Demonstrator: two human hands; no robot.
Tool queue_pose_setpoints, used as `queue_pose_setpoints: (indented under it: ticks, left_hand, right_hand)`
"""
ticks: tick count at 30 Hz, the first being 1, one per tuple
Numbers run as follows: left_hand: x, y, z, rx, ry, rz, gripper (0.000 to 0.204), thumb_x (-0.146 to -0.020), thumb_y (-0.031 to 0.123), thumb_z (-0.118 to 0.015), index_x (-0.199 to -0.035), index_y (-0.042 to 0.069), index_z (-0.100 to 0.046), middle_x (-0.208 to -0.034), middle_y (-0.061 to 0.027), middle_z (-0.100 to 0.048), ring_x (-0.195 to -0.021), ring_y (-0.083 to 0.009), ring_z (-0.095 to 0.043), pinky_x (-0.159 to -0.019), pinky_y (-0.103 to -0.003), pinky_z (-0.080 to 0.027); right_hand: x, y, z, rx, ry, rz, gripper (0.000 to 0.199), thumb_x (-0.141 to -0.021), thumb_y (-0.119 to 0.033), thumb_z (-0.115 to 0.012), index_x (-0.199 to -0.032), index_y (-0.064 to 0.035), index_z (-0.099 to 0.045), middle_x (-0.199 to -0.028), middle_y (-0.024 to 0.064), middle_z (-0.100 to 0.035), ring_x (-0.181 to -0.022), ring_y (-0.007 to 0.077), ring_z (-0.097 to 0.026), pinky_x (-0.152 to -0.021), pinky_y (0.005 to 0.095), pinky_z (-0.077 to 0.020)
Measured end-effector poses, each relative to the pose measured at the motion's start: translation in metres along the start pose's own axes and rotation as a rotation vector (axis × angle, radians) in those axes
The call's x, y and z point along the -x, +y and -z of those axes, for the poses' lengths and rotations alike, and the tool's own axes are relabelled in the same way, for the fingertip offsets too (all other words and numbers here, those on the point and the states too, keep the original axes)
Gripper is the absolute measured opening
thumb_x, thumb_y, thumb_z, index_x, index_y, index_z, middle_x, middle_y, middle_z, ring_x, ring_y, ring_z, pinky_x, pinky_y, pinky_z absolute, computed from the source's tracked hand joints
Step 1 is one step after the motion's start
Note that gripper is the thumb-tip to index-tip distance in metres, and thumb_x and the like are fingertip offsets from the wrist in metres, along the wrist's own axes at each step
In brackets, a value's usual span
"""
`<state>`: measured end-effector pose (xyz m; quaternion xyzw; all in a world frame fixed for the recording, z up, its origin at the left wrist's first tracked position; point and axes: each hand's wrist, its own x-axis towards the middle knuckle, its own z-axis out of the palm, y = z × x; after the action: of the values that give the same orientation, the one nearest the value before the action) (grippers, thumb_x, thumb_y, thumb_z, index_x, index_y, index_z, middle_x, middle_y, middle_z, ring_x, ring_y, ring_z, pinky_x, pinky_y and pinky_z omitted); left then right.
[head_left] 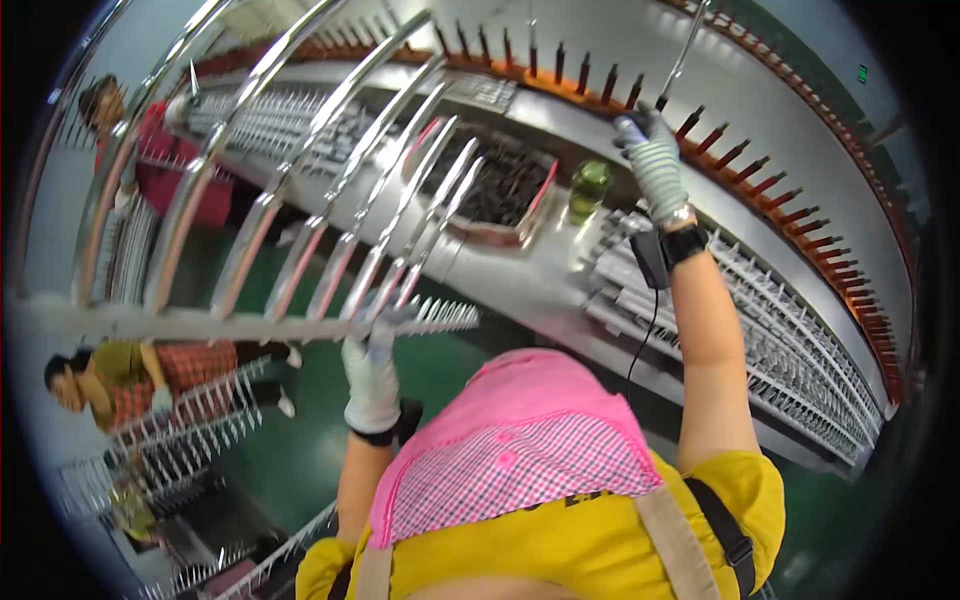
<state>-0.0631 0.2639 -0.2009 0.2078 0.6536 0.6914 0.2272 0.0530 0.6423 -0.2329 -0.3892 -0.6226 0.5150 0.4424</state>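
My left hand (374, 362), in a pale work glove, is wrapped around the bar of a metal rack (250, 326). Long shiny metal tubes (330, 110) stand up from this rack in a slanting row. My right hand (652, 150), in a striped glove with dark fingertips, reaches to the far edge of the bench. Its fingers close about the lower end of a slim shiny metal rod (684, 52), beside a row of dark upright spindles (612, 84). The glove partly hides where rod and spindle meet.
An open box of dark small parts (490, 185) and a greenish jar (588, 190) stand on the metal bench (540, 255). Toothed metal racks (740, 320) lie right. An orange spindle track (815, 250) curves past. Two people (165, 385) are at left, near more racks.
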Motion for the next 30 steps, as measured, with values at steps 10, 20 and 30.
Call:
queue_pose_setpoints:
  ticks: [10,20,30]
  left_hand:
    - [0.004,-0.019,0.070,-0.465,-0.322,-0.165,0.032,-0.080,0.017,-0.058,-0.107,0.002,-0.050,-0.086,-0.0020,-0.054,-0.071,-0.0070,-0.046,-0.064,-0.023,-0.040]
    - [0.016,0.110,0.027,0.146,0.052,-0.623,0.044,-0.080,0.021,-0.052,-0.114,-0.004,-0.044,-0.111,-0.0249,-0.049,-0.086,-0.0272,-0.057,-0.076,-0.036,-0.049]
    - [0.010,0.096,-0.020,0.141,0.047,-0.621,0.045,-0.082,0.025,-0.051,-0.115,-0.004,-0.042,-0.106,-0.0226,-0.053,-0.080,-0.0250,-0.059,-0.078,-0.039,-0.047]
  right_hand:
    - [0.250,-0.030,-0.129,-0.858,-0.962,-0.756,0.038,-0.081,-0.021,-0.055,-0.112,-0.0008,-0.045,-0.084,0.0010,-0.056,-0.067,0.0078,-0.054,-0.061,0.0208,-0.0460]
    - [0.287,-0.059,-0.163,-0.495,-0.953,-0.623,0.027,-0.080,-0.031,-0.053,-0.086,-0.0048,-0.056,-0.064,0.0029,-0.056,-0.053,0.0114,-0.054,-0.049,0.0229,-0.0436]
    - [0.254,-0.060,-0.114,-0.917,-0.959,-0.787,0.016,-0.080,-0.020,-0.059,-0.087,-0.0057,-0.058,-0.062,-0.0012,-0.054,-0.052,0.0061,-0.052,-0.043,0.0171,-0.0399]
